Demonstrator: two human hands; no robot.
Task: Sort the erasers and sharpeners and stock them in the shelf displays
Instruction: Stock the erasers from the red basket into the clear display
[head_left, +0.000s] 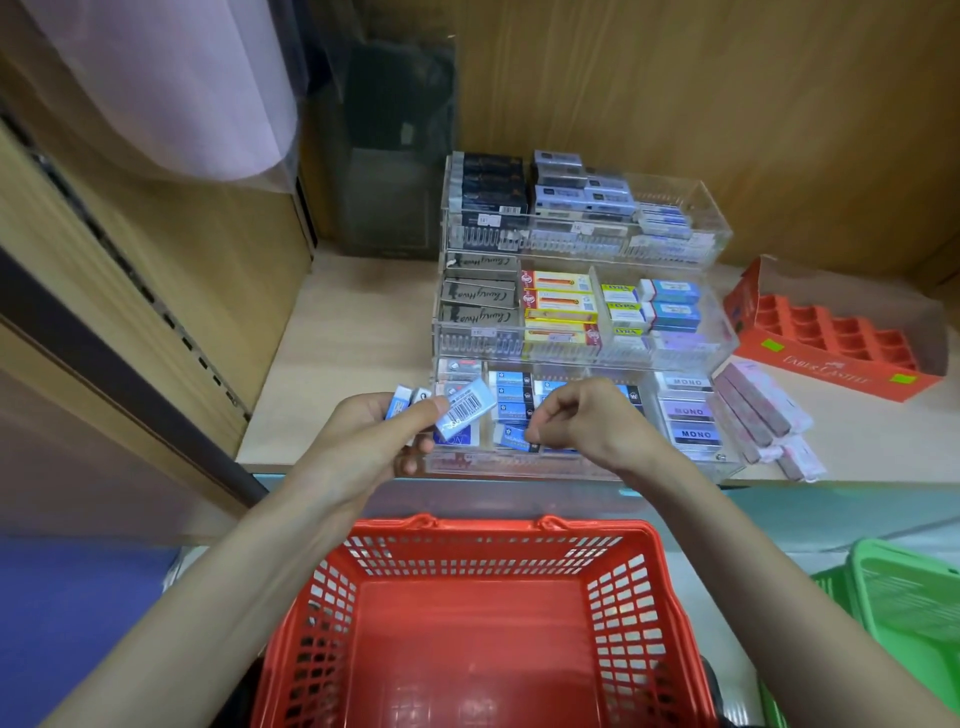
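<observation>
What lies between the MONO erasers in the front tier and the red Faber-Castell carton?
Head view: a pile of pink wrapped blocks lies on the shelf between the MONO erasers and the Faber-Castell carton, outside the clear display's right wall.

- Left hand (363, 441): palm turned inward, fingers curled, thumb pressed across a small stack of blue-and-white rectangular erasers (465, 410).
- Right hand (592, 421): back facing up, fingers curled under, thumb and forefinger tips closed together; whether they pinch anything cannot be determined.
- Left forearm (234, 561) and right forearm (753, 561): bare, extended forward, converging.
</observation>
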